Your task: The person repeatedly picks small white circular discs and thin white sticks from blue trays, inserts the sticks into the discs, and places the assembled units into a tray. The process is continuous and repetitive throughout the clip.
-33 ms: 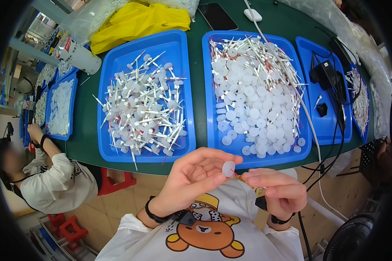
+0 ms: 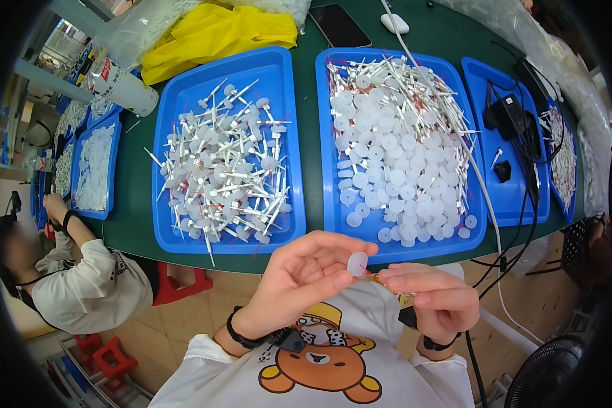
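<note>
My left hand (image 2: pixel 296 275) is closed, with a frosted white plastic disc (image 2: pixel 358 264) at its thumb and fingertips. A short red wire (image 2: pixel 366 272) shows at the disc's right side, leading toward my right hand (image 2: pixel 445 299). That hand is closed, its thumb and fingers pinched around something small with a yellowish end that I cannot make out. Both hands are just past the table's near edge, in front of the right-middle blue tray (image 2: pixel 483 231). Loose white discs (image 2: pixel 408 163) fill much of this tray, with thin white sticks with red wires (image 2: pixel 421 85) heaped behind them.
A second blue tray (image 2: pixel 296 204) holds discs joined to white sticks. Black cables and an adapter (image 2: pixel 506 117) lie in a tray at right. A pale cable (image 2: pixel 449 115) crosses the middle tray. Behind are a phone (image 2: pixel 340 26) and yellow bag (image 2: pixel 217 41). Another person (image 2: pixel 95 279) sits left.
</note>
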Action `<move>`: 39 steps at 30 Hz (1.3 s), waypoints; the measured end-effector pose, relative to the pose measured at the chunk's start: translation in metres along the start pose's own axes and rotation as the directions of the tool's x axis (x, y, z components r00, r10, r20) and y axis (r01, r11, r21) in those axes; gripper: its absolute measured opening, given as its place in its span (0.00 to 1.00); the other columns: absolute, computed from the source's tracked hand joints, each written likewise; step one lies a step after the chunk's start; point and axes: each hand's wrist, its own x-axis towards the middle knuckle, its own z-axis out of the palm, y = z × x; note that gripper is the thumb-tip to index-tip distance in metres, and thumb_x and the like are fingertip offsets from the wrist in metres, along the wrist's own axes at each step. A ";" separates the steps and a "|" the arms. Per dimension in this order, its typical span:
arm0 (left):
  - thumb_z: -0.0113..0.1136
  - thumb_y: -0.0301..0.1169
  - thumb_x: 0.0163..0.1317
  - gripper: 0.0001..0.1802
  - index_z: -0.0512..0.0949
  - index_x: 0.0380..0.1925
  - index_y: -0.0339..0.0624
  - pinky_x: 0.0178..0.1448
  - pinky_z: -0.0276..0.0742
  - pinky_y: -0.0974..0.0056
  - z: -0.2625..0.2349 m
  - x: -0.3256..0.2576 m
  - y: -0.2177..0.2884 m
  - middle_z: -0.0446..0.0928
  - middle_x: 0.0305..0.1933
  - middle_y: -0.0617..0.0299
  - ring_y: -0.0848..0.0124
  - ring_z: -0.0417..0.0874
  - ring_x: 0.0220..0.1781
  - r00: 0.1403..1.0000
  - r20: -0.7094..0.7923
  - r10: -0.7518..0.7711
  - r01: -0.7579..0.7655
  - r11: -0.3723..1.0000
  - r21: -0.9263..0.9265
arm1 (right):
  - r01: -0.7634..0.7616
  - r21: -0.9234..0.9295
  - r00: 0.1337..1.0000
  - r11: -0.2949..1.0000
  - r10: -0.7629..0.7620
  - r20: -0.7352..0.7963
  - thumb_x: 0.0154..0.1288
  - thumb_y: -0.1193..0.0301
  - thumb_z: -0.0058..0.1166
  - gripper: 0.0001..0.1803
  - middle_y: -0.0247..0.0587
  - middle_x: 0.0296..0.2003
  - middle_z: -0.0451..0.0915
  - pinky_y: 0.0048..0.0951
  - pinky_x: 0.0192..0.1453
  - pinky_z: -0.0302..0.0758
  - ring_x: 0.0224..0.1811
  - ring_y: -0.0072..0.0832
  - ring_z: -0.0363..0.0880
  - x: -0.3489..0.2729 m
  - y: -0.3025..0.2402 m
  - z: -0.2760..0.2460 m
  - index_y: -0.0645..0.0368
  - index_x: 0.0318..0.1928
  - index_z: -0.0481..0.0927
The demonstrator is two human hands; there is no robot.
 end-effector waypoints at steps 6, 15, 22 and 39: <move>0.58 0.16 0.64 0.18 0.74 0.55 0.29 0.64 0.72 0.60 0.005 -0.001 -0.004 0.72 0.59 0.49 0.65 0.76 0.60 1.000 -0.011 -0.003 0.003 0.997 0.074 | -0.039 -0.031 0.997 0.999 0.037 -0.063 0.59 0.89 0.58 0.16 0.60 0.47 0.83 0.49 0.53 0.82 0.50 0.53 0.85 0.000 0.002 0.004 0.65 0.48 0.77; 0.65 0.13 0.56 0.20 0.78 0.51 0.26 0.59 0.75 0.61 0.009 -0.004 -0.002 0.75 0.53 0.48 0.65 0.77 0.57 0.995 -0.046 0.092 -0.076 0.958 0.276 | 0.047 -0.546 0.998 0.836 -0.060 -0.006 0.45 0.84 0.70 0.18 0.44 0.37 0.83 0.30 0.35 0.78 0.33 0.35 0.81 0.007 -0.007 0.002 0.66 0.41 0.84; 0.70 0.18 0.55 0.18 0.83 0.48 0.33 0.47 0.81 0.67 0.011 -0.002 0.004 0.81 0.46 0.54 0.70 0.83 0.42 0.970 -0.023 0.240 -0.174 0.762 0.623 | 0.019 -0.599 1.000 0.800 -0.030 -0.008 0.47 0.81 0.72 0.17 0.41 0.32 0.82 0.28 0.29 0.73 0.28 0.33 0.78 0.007 -0.007 0.010 0.65 0.41 0.85; 0.71 0.18 0.53 0.16 0.86 0.44 0.34 0.39 0.82 0.67 0.003 -0.003 0.008 0.84 0.39 0.54 0.66 0.86 0.38 0.957 0.114 0.267 -0.234 0.479 0.846 | -0.760 0.066 0.643 0.647 0.763 -0.066 0.68 0.80 0.57 0.05 0.46 0.30 0.83 0.21 0.25 0.76 0.24 0.25 0.81 0.013 -0.020 0.015 0.71 0.40 0.84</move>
